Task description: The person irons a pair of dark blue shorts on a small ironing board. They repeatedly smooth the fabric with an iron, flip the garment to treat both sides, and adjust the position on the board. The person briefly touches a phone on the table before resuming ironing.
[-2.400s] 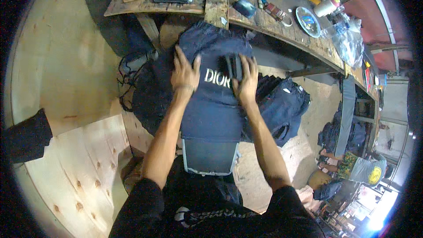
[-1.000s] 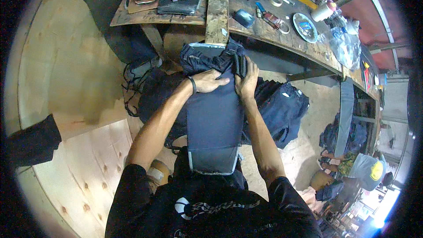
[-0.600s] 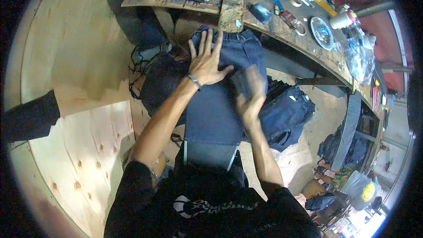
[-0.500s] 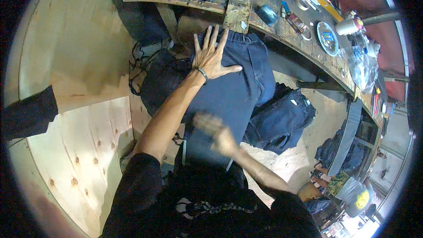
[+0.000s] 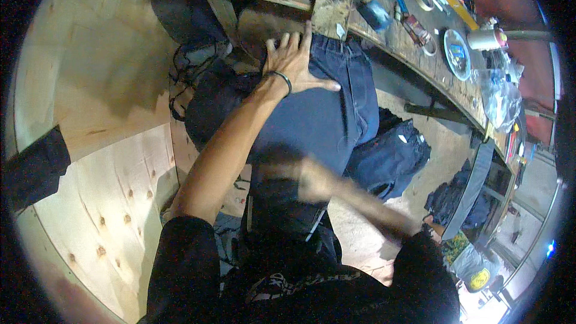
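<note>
Nearest the body, the right hand (image 5: pixel 309 180) has dropped back from the upper end of the garment, where it lay beside the other hand a second ago, and is now a motion-blurred smear low over the dark cloth; whether its fingers are spread or curled cannot be told. Under it the dark blue jeans (image 5: pixel 318 120) lie stretched lengthwise away from the person over a narrow board, the cloth smooth and flat along the middle, with seams and a pocket edge showing on the right side. Farther out, the left hand (image 5: pixel 294 60) has stayed on the far end of the jeans, open, palm down, fingers fanned and pressing the fabric, a dark band at the wrist. Right of the board a second heap of dark denim (image 5: pixel 393 153) lies on the floor. Beyond the hands runs the wooden desk (image 5: pixel 330 0), cluttered with small tools and a round plate (image 5: pixel 457 54).
</note>
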### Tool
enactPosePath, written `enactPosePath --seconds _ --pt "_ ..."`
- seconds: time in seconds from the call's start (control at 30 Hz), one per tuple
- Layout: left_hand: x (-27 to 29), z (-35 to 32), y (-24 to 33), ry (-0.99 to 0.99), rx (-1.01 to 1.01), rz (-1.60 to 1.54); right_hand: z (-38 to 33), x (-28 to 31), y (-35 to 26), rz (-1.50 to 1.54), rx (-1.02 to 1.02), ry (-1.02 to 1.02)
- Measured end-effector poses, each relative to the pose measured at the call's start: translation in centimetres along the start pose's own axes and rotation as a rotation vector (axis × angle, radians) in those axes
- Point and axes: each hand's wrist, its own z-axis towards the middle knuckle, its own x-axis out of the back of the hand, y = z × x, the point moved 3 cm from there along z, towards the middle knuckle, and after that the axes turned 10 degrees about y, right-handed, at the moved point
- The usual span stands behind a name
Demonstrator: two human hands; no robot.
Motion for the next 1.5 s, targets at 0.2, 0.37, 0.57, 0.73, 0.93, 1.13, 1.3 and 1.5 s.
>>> enactPosePath --seconds 0.2,0.37,0.57,0.73,0.93,1.13,1.3,1.5 --pt "-0.4 0.4 -0.2 0.059 0.057 -0.025 -2.1 1.5 1.9 0.024 0.153 0.316" --pt "-0.3 0.7 0.0 0.077 0.069 0.020 -4.3 -0.1 2.3 -0.003 0.046 0.259" --pt "0.0 0.8 0.2 0.003 0.097 0.003 -4.4 -0.1 1.9 0.082 0.127 0.169" --pt "-0.1 0.8 0.2 0.025 0.117 0.030 -5.3 0.2 2.2 -0.061 0.234 0.385" --pt "-0.5 0.8 0.1 0.035 0.101 0.010 -7.9 -2.3 2.6 0.036 0.142 0.435" --pt "-0.4 1.1 0.0 0.050 0.089 0.075 -9.3 -2.6 2.7 0.166 0.060 0.345" --pt "-0.8 0.7 0.2 -0.006 0.116 0.061 -10.2 -3.5 3.0 0.116 0.084 0.236" --pt "-0.5 0.4 0.3 0.247 0.000 0.064 -9.3 -0.9 0.9 -0.202 0.104 0.422"
